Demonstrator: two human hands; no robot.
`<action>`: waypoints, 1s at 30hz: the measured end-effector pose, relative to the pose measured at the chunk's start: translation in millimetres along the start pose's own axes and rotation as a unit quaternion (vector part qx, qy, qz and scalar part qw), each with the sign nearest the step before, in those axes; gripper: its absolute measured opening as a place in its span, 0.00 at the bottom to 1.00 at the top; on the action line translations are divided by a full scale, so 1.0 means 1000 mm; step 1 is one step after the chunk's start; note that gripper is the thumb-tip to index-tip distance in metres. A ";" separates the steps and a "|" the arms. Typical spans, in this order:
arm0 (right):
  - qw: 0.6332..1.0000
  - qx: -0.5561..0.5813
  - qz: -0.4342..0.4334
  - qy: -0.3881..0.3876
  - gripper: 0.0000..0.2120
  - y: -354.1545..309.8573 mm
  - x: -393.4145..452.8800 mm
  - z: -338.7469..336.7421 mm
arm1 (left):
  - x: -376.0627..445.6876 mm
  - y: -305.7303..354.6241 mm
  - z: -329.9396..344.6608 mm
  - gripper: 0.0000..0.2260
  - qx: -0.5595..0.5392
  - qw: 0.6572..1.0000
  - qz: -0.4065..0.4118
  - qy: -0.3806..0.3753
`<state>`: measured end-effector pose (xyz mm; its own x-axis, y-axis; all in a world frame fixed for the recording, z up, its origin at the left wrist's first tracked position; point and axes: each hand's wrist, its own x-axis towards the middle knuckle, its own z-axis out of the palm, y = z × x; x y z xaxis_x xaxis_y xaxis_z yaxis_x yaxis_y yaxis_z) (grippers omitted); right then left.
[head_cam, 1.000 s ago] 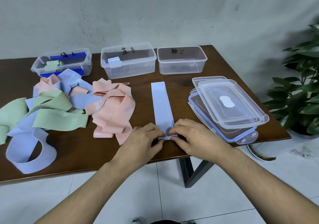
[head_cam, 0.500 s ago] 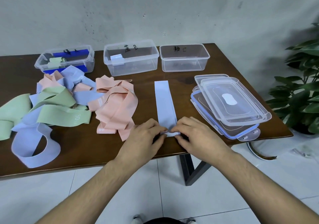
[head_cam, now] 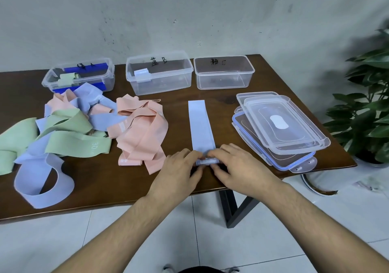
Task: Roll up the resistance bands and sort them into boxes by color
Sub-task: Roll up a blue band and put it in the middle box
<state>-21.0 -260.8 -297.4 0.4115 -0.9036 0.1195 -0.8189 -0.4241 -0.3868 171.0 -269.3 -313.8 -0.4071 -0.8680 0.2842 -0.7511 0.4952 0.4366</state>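
band pile [head_cam: 69,129]: green, blue, pink bands loose at 9 o'clock
left hand [head_cam: 179,169]: fingers curled, pinching roll's left end
blue band [head_cam: 201,125]: flat strip at table centre, near end rolled at 6 o'clock
right hand [head_cam: 237,167]: fingers curled, pinching roll's right end
lids [head_cam: 294,129]: stacked at 3 o'clock

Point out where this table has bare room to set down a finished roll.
Bare wood lies between the pink bands and the flat blue band, and between that band and the stacked lids. The near left edge of the table is also bare. The left side is crowded with tangled bands.
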 end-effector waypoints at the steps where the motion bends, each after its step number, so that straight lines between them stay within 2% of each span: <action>1: 1.000 0.002 0.003 -0.005 0.14 0.000 0.000 0.000 | 0.000 0.000 0.000 0.06 0.004 1.000 0.000 0.001; 6: 1.000 0.000 -0.005 0.005 0.09 0.005 0.002 0.000 | 0.001 -0.001 0.000 0.09 -0.010 1.000 -0.016 -0.010; 18: 1.000 -0.004 -0.001 -0.016 0.11 0.006 0.000 -0.006 | 0.005 0.002 -0.007 0.11 -0.012 0.998 -0.036 -0.057; 21: 1.000 -0.011 -0.010 0.000 0.12 0.005 0.001 -0.007 | 0.006 0.002 -0.008 0.11 -0.012 0.998 -0.028 -0.051; 24: 1.000 -0.012 -0.027 0.003 0.10 0.005 -0.001 -0.005 | 0.003 0.002 -0.008 0.10 -0.020 0.999 -0.019 -0.032; 30: 1.000 0.010 -0.003 -0.002 0.09 0.009 0.003 -0.003 | 0.001 0.003 -0.009 0.14 -0.010 1.000 -0.016 -0.023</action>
<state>-28.5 -266.9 -297.4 0.4180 -0.9007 0.1183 -0.8086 -0.4282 -0.4034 172.8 -268.2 -304.1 -0.4071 -0.8839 0.2302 -0.7534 0.4674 0.4624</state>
